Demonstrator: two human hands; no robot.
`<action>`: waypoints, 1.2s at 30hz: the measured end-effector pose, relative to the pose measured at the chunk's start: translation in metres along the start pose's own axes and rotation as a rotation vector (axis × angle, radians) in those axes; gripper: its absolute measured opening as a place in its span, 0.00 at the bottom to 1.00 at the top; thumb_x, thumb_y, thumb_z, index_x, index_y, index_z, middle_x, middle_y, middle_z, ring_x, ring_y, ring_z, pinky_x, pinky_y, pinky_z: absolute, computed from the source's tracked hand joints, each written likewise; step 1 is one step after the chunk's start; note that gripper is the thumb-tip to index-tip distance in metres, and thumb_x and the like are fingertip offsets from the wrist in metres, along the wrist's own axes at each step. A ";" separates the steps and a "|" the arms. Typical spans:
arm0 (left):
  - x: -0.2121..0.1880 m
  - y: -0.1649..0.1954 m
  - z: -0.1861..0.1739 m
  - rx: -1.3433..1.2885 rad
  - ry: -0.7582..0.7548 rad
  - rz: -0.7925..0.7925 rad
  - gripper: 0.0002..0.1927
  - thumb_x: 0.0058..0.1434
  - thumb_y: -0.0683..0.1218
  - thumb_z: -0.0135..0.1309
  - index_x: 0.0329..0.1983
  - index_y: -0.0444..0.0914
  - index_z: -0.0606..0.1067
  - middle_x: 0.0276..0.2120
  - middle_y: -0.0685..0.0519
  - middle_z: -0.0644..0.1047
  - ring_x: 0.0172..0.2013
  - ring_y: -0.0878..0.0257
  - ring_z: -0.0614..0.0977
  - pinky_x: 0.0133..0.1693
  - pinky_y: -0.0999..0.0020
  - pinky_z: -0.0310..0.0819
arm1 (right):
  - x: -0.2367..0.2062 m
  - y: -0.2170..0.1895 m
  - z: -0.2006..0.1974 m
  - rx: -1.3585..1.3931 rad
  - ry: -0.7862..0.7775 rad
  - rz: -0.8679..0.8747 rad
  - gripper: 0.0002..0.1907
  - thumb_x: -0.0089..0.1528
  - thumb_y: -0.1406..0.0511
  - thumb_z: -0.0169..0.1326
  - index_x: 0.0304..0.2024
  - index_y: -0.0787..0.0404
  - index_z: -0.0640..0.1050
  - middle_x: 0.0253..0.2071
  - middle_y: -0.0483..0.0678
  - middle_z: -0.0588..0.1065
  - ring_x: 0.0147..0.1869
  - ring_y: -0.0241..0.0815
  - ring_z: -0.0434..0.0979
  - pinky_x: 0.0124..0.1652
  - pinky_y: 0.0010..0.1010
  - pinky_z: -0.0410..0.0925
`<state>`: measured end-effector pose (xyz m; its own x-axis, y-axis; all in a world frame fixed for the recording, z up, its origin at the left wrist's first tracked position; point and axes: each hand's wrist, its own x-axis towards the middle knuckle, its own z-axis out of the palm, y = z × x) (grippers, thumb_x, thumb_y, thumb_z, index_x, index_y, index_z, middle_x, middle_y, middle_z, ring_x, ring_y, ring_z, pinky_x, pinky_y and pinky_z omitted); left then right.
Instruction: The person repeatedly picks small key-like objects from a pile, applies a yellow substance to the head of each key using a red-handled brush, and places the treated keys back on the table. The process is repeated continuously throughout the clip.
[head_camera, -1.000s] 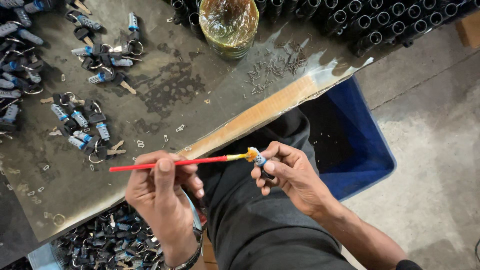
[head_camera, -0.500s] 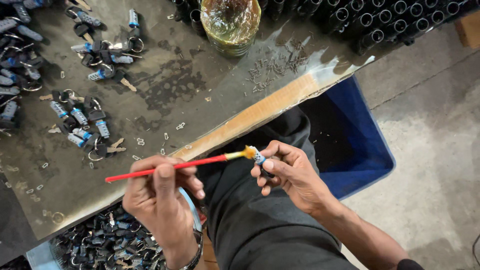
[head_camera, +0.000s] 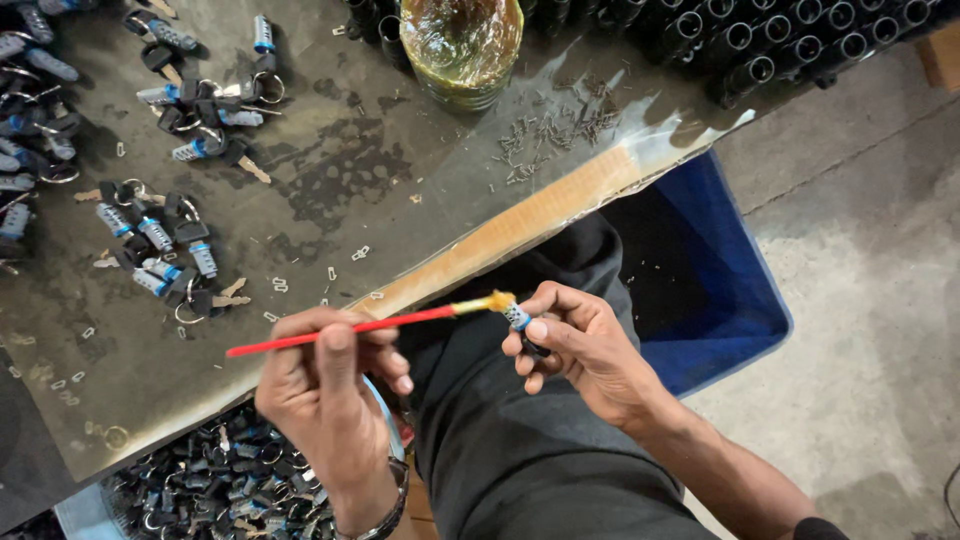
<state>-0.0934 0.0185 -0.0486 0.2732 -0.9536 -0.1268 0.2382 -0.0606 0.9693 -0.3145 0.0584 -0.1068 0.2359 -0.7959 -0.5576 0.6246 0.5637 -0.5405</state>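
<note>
My left hand (head_camera: 322, 385) pinches a thin red-handled brush (head_camera: 340, 329), held almost level, its yellow-smeared bristles pointing right. The bristle tip touches the end of a small lock cylinder (head_camera: 519, 320) with a blue band, which my right hand (head_camera: 580, 348) grips between thumb and fingers. Both hands hover over my dark-trousered lap, just in front of the worktable's front edge (head_camera: 520, 222).
A plastic-wrapped jar of yellowish grease (head_camera: 462, 45) stands at the table's back. Lock cylinders with keys (head_camera: 165, 255) lie in clusters at left, small metal pins (head_camera: 550, 135) near the jar. A blue bin (head_camera: 710, 300) sits at right; a tray of dark parts (head_camera: 210, 480) lies below left.
Both hands drifted slightly with the brush still against the cylinder's end; the brush handle has tilted a little. Nothing was picked up or let go.
</note>
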 end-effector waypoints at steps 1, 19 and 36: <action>0.001 0.000 0.000 0.026 -0.006 -0.033 0.10 0.73 0.46 0.53 0.43 0.32 0.72 0.30 0.45 0.79 0.23 0.64 0.79 0.23 0.71 0.74 | 0.000 0.000 -0.001 -0.001 0.009 0.000 0.07 0.65 0.68 0.56 0.45 0.63 0.74 0.37 0.54 0.80 0.35 0.40 0.81 0.32 0.31 0.76; 0.129 0.054 0.036 0.757 -0.127 0.098 0.14 0.67 0.52 0.61 0.36 0.36 0.83 0.22 0.56 0.82 0.15 0.72 0.76 0.16 0.76 0.65 | -0.006 0.008 0.030 -0.317 -0.168 0.058 0.26 0.64 0.64 0.55 0.62 0.71 0.75 0.54 0.55 0.80 0.52 0.42 0.82 0.53 0.35 0.74; 0.071 0.114 -0.232 0.947 0.199 0.385 0.12 0.75 0.36 0.58 0.59 0.31 0.72 0.51 0.47 0.79 0.39 0.67 0.84 0.38 0.75 0.80 | 0.030 0.129 0.170 -1.041 -1.013 -0.547 0.34 0.64 0.61 0.63 0.68 0.65 0.66 0.71 0.61 0.64 0.73 0.58 0.64 0.66 0.42 0.64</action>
<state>0.1691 0.0126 0.0039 0.3443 -0.8970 0.2773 -0.7035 -0.0508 0.7089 -0.1004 0.0692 -0.0861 0.8155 -0.5177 0.2586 0.1257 -0.2778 -0.9524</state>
